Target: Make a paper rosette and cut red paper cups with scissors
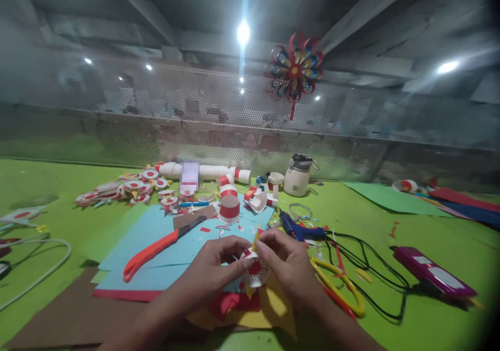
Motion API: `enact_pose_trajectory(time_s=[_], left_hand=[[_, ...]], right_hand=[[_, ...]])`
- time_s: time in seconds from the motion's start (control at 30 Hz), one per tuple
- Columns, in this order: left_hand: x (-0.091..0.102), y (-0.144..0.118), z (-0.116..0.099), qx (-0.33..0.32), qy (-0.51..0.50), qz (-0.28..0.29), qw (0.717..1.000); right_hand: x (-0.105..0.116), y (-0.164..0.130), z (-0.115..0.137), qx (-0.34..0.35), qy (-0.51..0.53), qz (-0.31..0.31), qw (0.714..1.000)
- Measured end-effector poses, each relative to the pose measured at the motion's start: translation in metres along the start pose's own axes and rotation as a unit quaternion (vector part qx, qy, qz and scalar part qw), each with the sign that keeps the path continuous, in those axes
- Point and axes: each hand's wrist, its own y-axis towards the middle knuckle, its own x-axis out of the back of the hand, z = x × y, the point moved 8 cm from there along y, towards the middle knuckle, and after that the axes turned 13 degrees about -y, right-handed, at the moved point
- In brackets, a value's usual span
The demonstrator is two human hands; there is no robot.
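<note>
Both the left hand (219, 267) and right hand (287, 265) pinch a small round white-and-red paper rosette (254, 271), unfinished with a yellow petal half-placed, just in front of the red-banded paper cup (229, 209), while finished rosettes (128, 189) lie far beyond it.
</note>
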Motion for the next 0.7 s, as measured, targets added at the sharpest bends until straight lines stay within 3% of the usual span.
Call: enact_pose_trajectory(time_s=[0.27, 0.47, 0.7], left_hand=[[0.007, 0.003, -0.002, -0.034, 0.028, -0.019, 0.999], [0.009, 0.007, 0.005, -0.027, 0.015, -0.007, 0.999], [0.019, 0.010, 0.008, -0.014, -0.026, -0.024, 0.999]], right_hand=[[-0.005, 0.003, -0.009, -0.010, -0.005, -0.011, 1.000], [-0.007, 0.009, -0.019, -0.021, -0.001, -0.048, 0.999], [-0.014, 0.016, -0.015, -0.018, -0.011, -0.049, 0.999]])
